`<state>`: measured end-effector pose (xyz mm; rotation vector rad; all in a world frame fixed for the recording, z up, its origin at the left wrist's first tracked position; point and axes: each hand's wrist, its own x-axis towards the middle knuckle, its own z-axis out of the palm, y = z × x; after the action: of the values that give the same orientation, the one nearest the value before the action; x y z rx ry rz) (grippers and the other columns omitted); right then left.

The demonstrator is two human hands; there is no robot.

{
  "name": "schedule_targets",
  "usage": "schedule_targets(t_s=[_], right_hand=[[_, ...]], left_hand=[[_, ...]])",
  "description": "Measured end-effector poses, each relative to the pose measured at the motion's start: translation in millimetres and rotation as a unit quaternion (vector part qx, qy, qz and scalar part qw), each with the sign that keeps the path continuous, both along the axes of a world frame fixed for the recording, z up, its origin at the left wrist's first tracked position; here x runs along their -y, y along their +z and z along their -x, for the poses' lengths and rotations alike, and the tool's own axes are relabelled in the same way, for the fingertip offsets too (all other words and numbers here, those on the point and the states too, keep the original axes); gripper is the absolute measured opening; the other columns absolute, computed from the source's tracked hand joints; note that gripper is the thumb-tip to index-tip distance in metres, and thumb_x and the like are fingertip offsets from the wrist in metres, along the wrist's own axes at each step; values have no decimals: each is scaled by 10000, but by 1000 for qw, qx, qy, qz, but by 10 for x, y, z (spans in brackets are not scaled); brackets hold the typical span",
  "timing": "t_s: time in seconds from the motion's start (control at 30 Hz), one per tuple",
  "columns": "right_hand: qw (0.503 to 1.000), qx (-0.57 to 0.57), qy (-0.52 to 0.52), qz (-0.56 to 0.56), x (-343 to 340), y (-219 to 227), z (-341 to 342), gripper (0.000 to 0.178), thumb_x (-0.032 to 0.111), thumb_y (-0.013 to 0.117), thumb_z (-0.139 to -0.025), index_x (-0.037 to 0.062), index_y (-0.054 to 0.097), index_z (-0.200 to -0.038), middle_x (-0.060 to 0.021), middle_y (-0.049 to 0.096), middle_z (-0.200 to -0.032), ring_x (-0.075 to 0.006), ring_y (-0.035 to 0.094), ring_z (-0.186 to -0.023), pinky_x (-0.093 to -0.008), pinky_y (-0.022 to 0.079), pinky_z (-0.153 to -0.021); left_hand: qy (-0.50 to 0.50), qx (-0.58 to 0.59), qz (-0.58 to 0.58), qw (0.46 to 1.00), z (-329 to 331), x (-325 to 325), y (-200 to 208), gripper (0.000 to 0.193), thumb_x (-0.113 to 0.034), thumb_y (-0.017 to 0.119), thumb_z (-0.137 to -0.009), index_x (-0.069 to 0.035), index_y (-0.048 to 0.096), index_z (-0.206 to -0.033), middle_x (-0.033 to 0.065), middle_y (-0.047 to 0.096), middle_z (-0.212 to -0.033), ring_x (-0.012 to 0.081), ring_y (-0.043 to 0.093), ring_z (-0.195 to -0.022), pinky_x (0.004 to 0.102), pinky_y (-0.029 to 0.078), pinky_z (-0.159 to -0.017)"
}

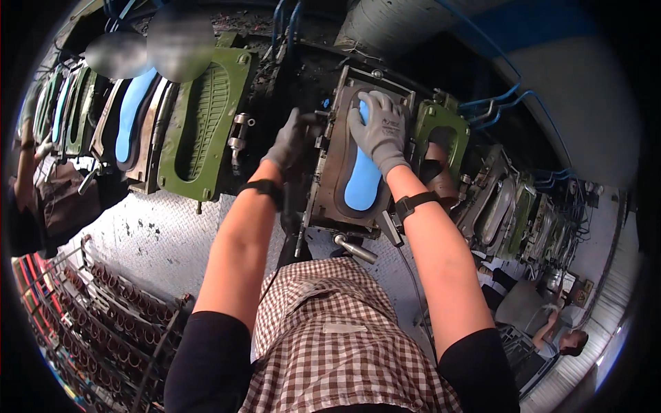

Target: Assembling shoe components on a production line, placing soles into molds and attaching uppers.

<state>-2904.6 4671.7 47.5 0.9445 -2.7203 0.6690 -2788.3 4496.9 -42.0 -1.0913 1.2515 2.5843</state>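
Note:
A blue insole-shaped piece (pixel 363 184) lies on the dark sole form of the metal mould (pixel 327 180) in front of me. My right hand (pixel 382 131), in a grey glove, rests flat on the upper part of this piece, fingers stretched forward. My left hand (pixel 286 141), gloved alike, is held just left of the mould with its fingers apart and nothing visible in it; its far side is dark and partly hidden. A metal handle (pixel 355 249) sticks out below the mould's near edge.
Left of me stands an open green sole mould (pixel 231 79), then another mould with a blue piece (pixel 132 110). A green mould (pixel 451 124) with a brown flap stands right. Racks of brown parts (pixel 117 303) fill the lower left. People work at both sides.

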Motion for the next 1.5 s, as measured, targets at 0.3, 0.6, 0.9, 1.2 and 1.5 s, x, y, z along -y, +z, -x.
schedule_targets(t_s=[0.3,0.6,0.9,1.2,1.5], right_hand=[[977,83,10,197,-419,20,265,364,363,624,-907,159,692,-1201,-48,651,-1279,-320,576,-1211,-487,360,-1107],[932,49,-156,324,-2605,489,-910,472,73,600,-969,-13,501,-1423,-199,552,-1415,-337,513,-1337,-415,400,-1122],[629,401,-303,593,-4925,485,-818,298,106,628,-970,3,622,-1250,3,643,-1107,-77,589,-920,-263,502,-817],[829,270,-294,393,-6532,313,210,248,170,686,-896,1,658,-1075,-98,689,-927,-159,628,-813,-318,506,-780],[988,108,-74,75,-5994,-199,920,288,303,655,-930,118,680,-1149,-109,717,-1061,-330,694,-959,-427,557,-822]], left_hand=[[-52,-26,711,701,-648,-902,1187,416,-217,674,-888,-44,643,-1266,188,650,-1254,413,569,-1224,476,447,-1061],[-342,13,596,726,429,-2925,1575,711,-204,667,-852,-97,393,-1500,269,684,-1104,463,673,-964,505,546,-863],[-212,-236,201,927,652,-5191,1649,795,57,622,-880,-16,233,-1570,125,504,-1406,176,535,-1200,303,462,-1025],[-238,-7,14,971,1863,-6017,59,536,-273,787,-863,-33,598,-1303,126,699,-1078,246,689,-877,383,574,-764],[-73,-90,58,992,1369,-6267,58,380,-153,745,-884,-13,654,-1225,67,706,-1097,148,680,-917,289,562,-799]])
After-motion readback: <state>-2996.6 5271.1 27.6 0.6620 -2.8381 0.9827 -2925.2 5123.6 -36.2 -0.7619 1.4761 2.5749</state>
